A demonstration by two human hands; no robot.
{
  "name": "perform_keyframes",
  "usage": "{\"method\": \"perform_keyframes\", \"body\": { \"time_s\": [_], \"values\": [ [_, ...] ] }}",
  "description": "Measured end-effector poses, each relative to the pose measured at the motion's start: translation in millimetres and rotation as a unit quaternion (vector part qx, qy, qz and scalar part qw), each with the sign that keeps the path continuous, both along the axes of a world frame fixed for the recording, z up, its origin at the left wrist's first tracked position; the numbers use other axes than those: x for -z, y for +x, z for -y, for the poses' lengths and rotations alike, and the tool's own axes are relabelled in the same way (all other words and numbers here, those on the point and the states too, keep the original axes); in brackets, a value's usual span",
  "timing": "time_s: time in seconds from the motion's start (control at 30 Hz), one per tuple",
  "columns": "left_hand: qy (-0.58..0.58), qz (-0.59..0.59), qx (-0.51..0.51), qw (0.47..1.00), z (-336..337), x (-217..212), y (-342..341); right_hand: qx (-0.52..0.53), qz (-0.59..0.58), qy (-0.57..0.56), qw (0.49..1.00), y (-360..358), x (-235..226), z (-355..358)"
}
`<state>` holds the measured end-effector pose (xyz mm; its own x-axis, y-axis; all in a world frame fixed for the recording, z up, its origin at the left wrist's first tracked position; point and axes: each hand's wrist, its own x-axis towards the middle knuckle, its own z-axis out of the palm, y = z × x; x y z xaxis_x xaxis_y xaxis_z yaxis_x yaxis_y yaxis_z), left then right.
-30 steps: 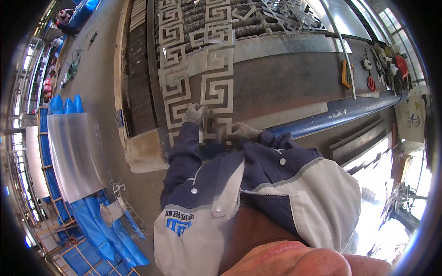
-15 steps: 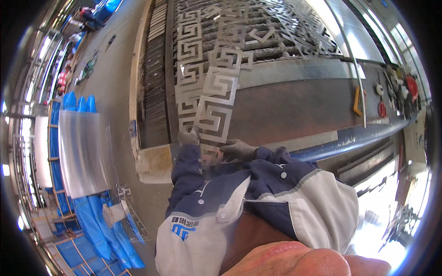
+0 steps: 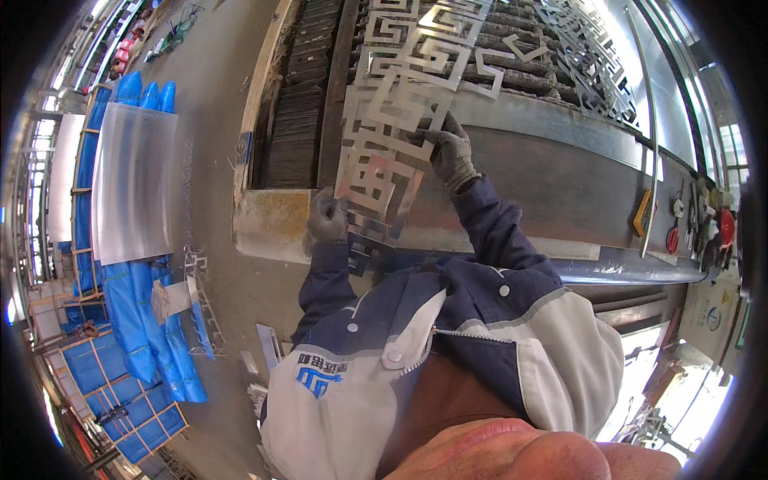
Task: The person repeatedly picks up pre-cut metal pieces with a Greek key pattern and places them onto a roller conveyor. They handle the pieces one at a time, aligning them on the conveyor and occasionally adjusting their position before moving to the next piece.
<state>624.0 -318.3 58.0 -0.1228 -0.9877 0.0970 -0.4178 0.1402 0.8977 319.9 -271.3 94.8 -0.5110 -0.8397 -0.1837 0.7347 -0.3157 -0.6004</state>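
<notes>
Above a slatted metal cutting bed, a cut-out fretwork metal panel is held, gripped at its lower edge by the gloved left hand and higher up by the gloved right hand.

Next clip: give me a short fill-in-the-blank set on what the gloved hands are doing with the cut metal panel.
1. Both hands wear grey work ____.
2. The left hand grips the shiny maze-patterned cut metal panel at its lower ____ corner.
3. The right hand holds the panel's ____ edge, higher up.
4. On the floor to the left, long bundles are wrapped in ____ plastic.

Missing words: gloves; left; right; blue
</notes>
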Motion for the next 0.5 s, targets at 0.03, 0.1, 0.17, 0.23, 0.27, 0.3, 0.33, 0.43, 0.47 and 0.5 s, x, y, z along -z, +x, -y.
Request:
{"method": "perform_keyframes", "body": {
  "time_s": [0.03, 0.1, 0.17, 0.23, 0.27, 0.3, 0.33, 0.43, 0.47, 0.5],
  "values": [
    [-0.018, -0.008, -0.006, 1.0, -0.9, 2.2, 6.0, -0.019, -0.013, -0.01, 1.0, 6.9, -6.3, 3.5],
    [-0.026, -0.02, -0.019, 0.999, -2.4, 8.7, 17.8, -0.026, -0.053, -0.024, 0.998, 20.1, -5.2, 11.2],
    [0.136, -0.054, -0.063, 0.987, -0.2, 19.1, 28.0, -0.046, -0.048, -0.001, 0.998, 31.5, 13.0, 22.5],
    [0.108, 0.009, -0.043, 0.993, 7.0, 33.7, 35.2, -0.057, -0.05, -0.008, 0.997, 42.6, 42.9, 40.8],
    [0.098, 0.02, -0.033, 0.994, 12.0, 42.1, 39.3, -0.057, -0.08, 0.094, 0.991, 46.0, 59.1, 51.4],
    [0.119, 0.052, -0.043, 0.991, 17.9, 52.1, 39.3, -0.068, -0.11, 0.16, 0.979, 47.4, 72.0, 61.3],
    [0.142, 0.083, -0.053, 0.985, 21.6, 62.1, 40.5, -0.059, -0.139, 0.259, 0.954, 49.5, 82.5, 69.5],
    [0.131, 0.103, 0.0, 0.986, 38.6, 85.4, 46.2, -0.022, -0.116, 0.236, 0.965, 52.8, 97.5, 87.1],
    [0.134, 0.11, 0.009, 0.985, 41.0, 91.1, 48.3, -0.012, -0.115, 0.243, 0.963, 53.0, 98.0, 88.6],
    [0.12, 0.105, 0.005, 0.987, 44.4, 95.2, 51.5, -0.032, -0.168, 0.263, 0.949, 53.6, 98.1, 89.3]
  ]
}}
